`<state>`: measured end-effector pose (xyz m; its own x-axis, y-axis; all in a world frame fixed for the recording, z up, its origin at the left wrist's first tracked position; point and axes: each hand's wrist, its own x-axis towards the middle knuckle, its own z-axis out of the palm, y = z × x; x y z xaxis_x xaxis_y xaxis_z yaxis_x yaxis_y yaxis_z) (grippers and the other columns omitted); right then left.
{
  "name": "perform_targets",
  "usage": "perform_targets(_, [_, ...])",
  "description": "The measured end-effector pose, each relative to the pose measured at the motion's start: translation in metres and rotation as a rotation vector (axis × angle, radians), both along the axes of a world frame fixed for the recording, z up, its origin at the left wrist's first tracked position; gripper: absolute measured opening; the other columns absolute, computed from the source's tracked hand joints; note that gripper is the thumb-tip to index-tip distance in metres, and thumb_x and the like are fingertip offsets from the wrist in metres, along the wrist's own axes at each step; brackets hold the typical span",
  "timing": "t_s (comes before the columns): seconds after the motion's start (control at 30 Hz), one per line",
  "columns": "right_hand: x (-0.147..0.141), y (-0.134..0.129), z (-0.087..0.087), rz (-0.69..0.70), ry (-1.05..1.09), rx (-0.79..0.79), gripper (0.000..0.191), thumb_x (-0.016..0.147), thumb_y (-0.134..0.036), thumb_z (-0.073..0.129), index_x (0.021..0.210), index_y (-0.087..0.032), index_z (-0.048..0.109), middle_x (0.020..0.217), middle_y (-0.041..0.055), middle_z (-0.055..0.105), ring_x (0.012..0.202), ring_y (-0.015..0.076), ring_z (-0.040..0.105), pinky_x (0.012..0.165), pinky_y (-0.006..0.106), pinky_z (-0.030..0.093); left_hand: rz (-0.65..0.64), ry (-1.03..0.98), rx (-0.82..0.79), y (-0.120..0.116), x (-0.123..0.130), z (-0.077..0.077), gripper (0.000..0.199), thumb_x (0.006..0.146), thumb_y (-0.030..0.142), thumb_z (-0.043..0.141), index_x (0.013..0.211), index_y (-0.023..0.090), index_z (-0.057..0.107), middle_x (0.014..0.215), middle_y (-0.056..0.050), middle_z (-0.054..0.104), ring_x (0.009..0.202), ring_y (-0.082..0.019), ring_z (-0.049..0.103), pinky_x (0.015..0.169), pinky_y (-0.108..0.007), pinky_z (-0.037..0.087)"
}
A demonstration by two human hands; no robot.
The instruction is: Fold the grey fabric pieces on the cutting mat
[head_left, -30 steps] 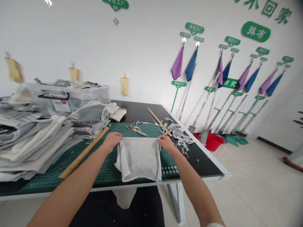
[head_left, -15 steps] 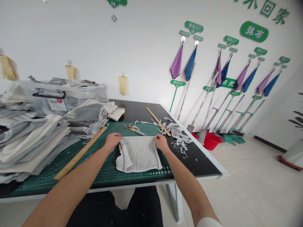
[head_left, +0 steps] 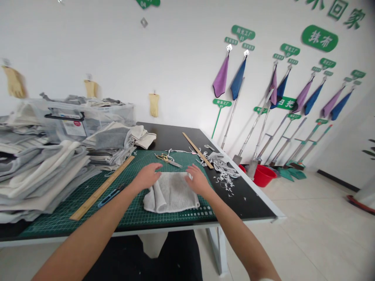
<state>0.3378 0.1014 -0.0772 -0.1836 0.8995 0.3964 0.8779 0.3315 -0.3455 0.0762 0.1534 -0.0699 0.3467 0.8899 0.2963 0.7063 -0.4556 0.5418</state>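
1. My left hand (head_left: 149, 175) is loosely open at the far left corner of a piece of light-grey knit fabric (head_left: 177, 195), fingers pointing inward, thumb by the edge; no firm grip shows.
2. My right hand (head_left: 197, 178), fingers spread and slightly curved, is at the far right corner, thumb over the cloth. It does not appear to be gripping, though I cannot tell how firmly the thumb touches.
3. Between my hands, the fabric lies on a green cutting mat (head_left: 131, 214) on the black tabletop (head_left: 246, 208), near the side where I sit. Laying out looks largely done; flattening does not, for a loose fold runs down its left side.
4. Gold-handled scissors (head_left: 170, 160) lie just beyond the fabric, out of my hands, as do the blue-handled cutter (head_left: 109, 196) and wooden ruler (head_left: 102, 189) to the left.
5. Grey trimmings (head_left: 224, 168) are heaped to the right, near a second ruler (head_left: 195, 148), signs that some cutting is done. Whether this piece has been trimmed, I cannot tell.
6. A tall stack of fabric pieces (head_left: 52, 175) stands at left before a filled clear plastic box (head_left: 114, 117); finished or waiting, the view does not say.
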Motion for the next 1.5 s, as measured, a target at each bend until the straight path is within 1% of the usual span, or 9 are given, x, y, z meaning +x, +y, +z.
perform_targets(0.13, [-0.035, -0.036, 0.007, 0.276, -0.21, -0.007, 0.031, 0.092, -0.025, 0.046, 0.116, -0.015, 0.064, 0.133, 0.0114, 0.057, 0.134, 0.0241, 0.04, 0.112, 0.039, 0.028, -0.301, 0.152, -0.02, -0.043, 0.015, 0.0, 0.035, 0.08, 0.033, 0.053, 0.11, 0.023, 0.067, 0.117, -0.006, 0.068, 0.11, -0.023, 0.06, 0.099, -0.032, 0.041])
perform_targets(0.27, [-0.058, -0.057, -0.006, 0.3, -0.274, -0.092, 0.028, 0.092, -0.028, 0.047, 0.113, -0.014, 0.061, 0.122, 0.0132, 0.061, 0.119, 0.0243, 0.053, 0.103, 0.037, 0.038, -0.389, 0.292, 0.008, -0.081, 0.02, -0.008, 0.022, 0.078, 0.033, 0.054, 0.089, 0.022, 0.07, 0.1, -0.007, 0.07, 0.096, -0.026, 0.063, 0.096, -0.041, 0.042])
perform_targets(0.5, [-0.058, -0.063, -0.029, 0.219, -0.239, -0.164, 0.046, 0.093, -0.04, 0.047, 0.128, -0.011, 0.051, 0.142, 0.0188, 0.045, 0.133, 0.0295, 0.039, 0.109, 0.044, 0.031, -0.231, 0.459, 0.148, -0.096, -0.011, -0.009, 0.026, 0.085, 0.032, 0.045, 0.078, 0.02, 0.068, 0.088, -0.01, 0.066, 0.098, -0.03, 0.059, 0.107, -0.066, 0.011])
perform_targets(0.67, [-0.059, -0.068, -0.034, 0.14, -0.231, -0.173, 0.05, 0.095, -0.044, 0.043, 0.135, -0.014, 0.046, 0.147, 0.0179, 0.041, 0.136, 0.032, 0.036, 0.11, 0.049, 0.029, -0.007, 0.646, 0.242, -0.094, -0.034, -0.011, 0.026, 0.084, 0.025, 0.044, 0.078, 0.017, 0.067, 0.085, -0.013, 0.067, 0.092, -0.031, 0.06, 0.106, -0.065, 0.016])
perform_targets(0.8, [-0.064, -0.071, -0.032, 0.075, -0.274, -0.149, 0.052, 0.093, -0.045, 0.045, 0.132, -0.01, 0.049, 0.147, 0.0202, 0.039, 0.135, 0.0338, 0.036, 0.108, 0.048, 0.032, 0.131, 0.603, 0.403, -0.101, -0.022, -0.002, 0.022, 0.083, 0.021, 0.045, 0.087, 0.015, 0.066, 0.091, -0.014, 0.065, 0.097, -0.031, 0.057, 0.109, -0.058, 0.019])
perform_targets(0.9, [-0.071, -0.071, -0.025, 0.101, -0.327, -0.1, 0.052, 0.092, -0.039, 0.047, 0.131, -0.005, 0.049, 0.147, 0.0224, 0.038, 0.137, 0.0335, 0.034, 0.109, 0.045, 0.031, 0.0, 0.515, 0.425, -0.106, 0.0, -0.001, 0.027, 0.087, 0.015, 0.038, 0.096, 0.016, 0.063, 0.1, -0.012, 0.063, 0.105, -0.026, 0.054, 0.111, -0.049, 0.024])
perform_targets(1.03, [-0.079, -0.072, -0.022, 0.18, -0.349, -0.1, 0.046, 0.095, -0.034, 0.04, 0.129, -0.005, 0.051, 0.144, 0.021, 0.044, 0.134, 0.0299, 0.039, 0.109, 0.042, 0.032, -0.232, 0.473, 0.266, -0.108, 0.017, -0.023, 0.031, 0.087, 0.012, 0.038, 0.106, 0.02, 0.061, 0.107, -0.006, 0.065, 0.104, -0.019, 0.058, 0.101, -0.037, 0.039])
perform_targets(1.23, [-0.058, -0.081, -0.028, 0.111, -0.293, -0.162, 0.059, 0.094, -0.053, 0.04, 0.136, -0.011, 0.046, 0.147, 0.018, 0.041, 0.137, 0.0306, 0.035, 0.11, 0.049, 0.031, -0.027, 0.489, 0.251, -0.117, 0.002, -0.039, 0.031, 0.093, 0.024, 0.034, 0.108, 0.017, 0.062, 0.116, -0.012, 0.063, 0.109, -0.028, 0.057, 0.1, -0.06, 0.034])
perform_targets(1.5, [-0.028, -0.089, -0.032, -0.043, -0.295, -0.201, 0.068, 0.094, -0.055, 0.037, 0.139, -0.005, 0.042, 0.149, 0.0226, 0.037, 0.139, 0.0341, 0.031, 0.112, 0.051, 0.027, 0.13, 0.519, 0.317, -0.122, 0.0, -0.034, 0.036, 0.093, 0.035, 0.039, 0.096, 0.013, 0.067, 0.103, -0.013, 0.067, 0.106, -0.029, 0.058, 0.107, -0.062, 0.021])
